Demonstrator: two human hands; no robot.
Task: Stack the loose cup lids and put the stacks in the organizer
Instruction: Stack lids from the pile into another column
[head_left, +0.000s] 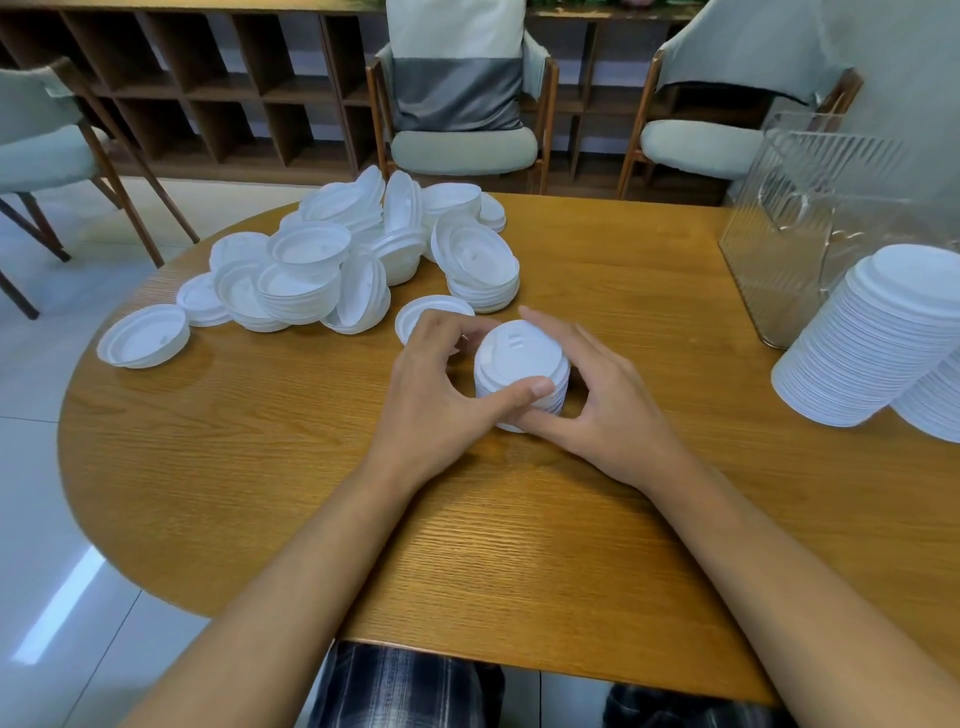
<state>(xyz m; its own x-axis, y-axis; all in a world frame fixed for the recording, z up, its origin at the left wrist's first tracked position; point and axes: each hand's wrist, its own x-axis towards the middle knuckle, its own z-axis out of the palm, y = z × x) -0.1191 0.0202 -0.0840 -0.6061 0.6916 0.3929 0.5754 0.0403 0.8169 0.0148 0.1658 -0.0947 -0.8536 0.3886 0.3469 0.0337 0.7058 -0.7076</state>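
Note:
A short stack of white cup lids stands on the wooden table in the middle. My left hand grips it from the left, thumb across its front. My right hand holds it from the right with fingers curled round its side. A heap of loose white lids lies at the back left, with one single lid apart at the far left. The clear ribbed organizer stands at the back right. A tall leaning stack of lids rests in front of it at the right edge.
Three chairs stand behind the table, one at the left, one in the middle and one at the right. A dark wooden shelf unit runs along the wall. The table's near edge is rounded at the left.

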